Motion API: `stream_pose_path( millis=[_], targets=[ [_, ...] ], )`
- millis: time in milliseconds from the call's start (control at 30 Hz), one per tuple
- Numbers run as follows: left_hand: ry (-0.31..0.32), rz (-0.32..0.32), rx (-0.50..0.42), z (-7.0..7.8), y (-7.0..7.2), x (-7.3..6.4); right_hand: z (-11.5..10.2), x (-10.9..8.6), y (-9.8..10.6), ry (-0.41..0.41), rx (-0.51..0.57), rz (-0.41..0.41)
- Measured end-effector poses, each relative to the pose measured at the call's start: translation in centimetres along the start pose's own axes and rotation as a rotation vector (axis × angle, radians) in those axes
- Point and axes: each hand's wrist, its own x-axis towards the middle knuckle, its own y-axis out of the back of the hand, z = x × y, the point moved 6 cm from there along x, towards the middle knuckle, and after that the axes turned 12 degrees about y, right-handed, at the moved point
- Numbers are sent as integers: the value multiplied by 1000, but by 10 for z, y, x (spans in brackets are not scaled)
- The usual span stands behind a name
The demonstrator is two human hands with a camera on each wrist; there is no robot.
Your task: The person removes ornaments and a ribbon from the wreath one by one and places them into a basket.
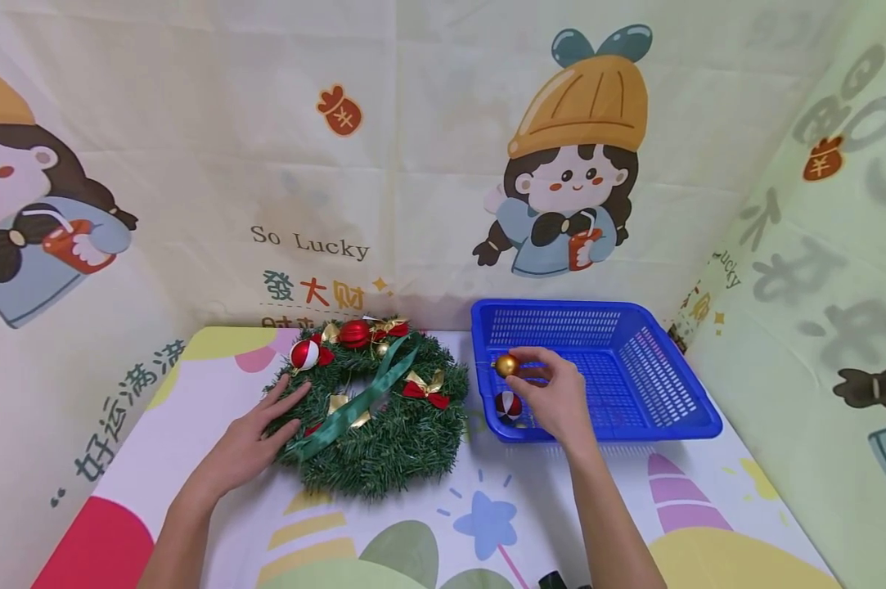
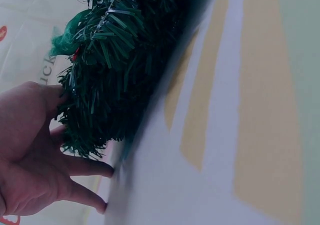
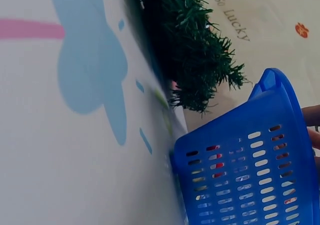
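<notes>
A green wreath (image 1: 384,446) lies on the table, dressed with red and gold bows, bauble ornaments and a green ribbon (image 1: 354,409). My left hand (image 1: 254,442) touches the wreath's left side with its fingers spread; the left wrist view shows that hand (image 2: 35,160) against the needles. Over the near left corner of a blue basket (image 1: 678,429), my right hand (image 1: 556,397) pinches a gold bauble (image 1: 506,365) between thumb and fingers. Just below it, a red and white bauble (image 1: 508,405) lies inside the basket. Only fingertips of the right hand show in the right wrist view.
The basket's slotted side (image 3: 240,175) stands close to the wreath's right edge. A printed cloth wall (image 1: 428,164) rises behind both, with another (image 1: 818,245) on the right. A small black object (image 1: 552,580) sits at the table's front edge.
</notes>
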Motion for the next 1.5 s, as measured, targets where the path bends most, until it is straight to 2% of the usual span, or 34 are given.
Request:
stream_pose_path(
  millis=[167,533,967,1500],
  targets=[
    [6,6,10,-2,5,-2,1,1,0,5,-45,-28],
    [1,8,20,-2,8,-2,3,0,-1,-41,-133,-89],
    [9,0,4,1,4,-3,12,0,-4,-89,-203,-180],
    [-9,-4,1,2,-1,0,18,-4,-7,-108,-232,-233]
  ],
)
